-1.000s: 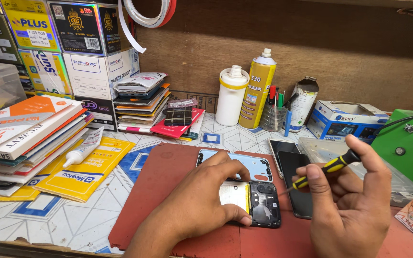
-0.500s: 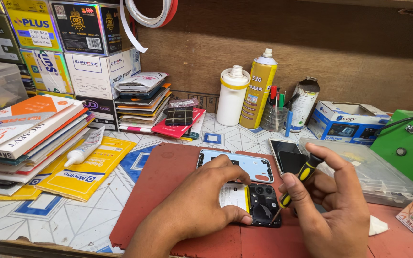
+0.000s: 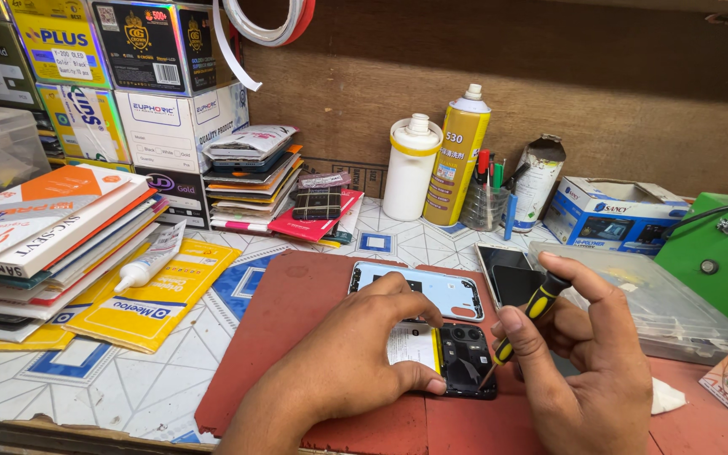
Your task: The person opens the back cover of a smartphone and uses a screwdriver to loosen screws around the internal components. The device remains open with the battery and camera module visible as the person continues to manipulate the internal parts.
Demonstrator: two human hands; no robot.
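Left hand: the left hand (image 3: 355, 358) lies flat, fingers curled down, pinning the opened black phone with its back cover off (image 3: 452, 358) to the red-brown rubber mat (image 3: 297, 312).
Right hand: the right hand (image 3: 587, 362) is closed around a black-and-yellow-handled screwdriver (image 3: 520, 324), tip on the phone's camera end.
Just beyond: a pale blue plastic back cover (image 3: 444, 291) and a dark glass screen panel (image 3: 511, 282) lie on the mat.
Far edge: a white bottle (image 3: 409, 168) and a yellow spray can (image 3: 457, 160) stand by the wooden wall.
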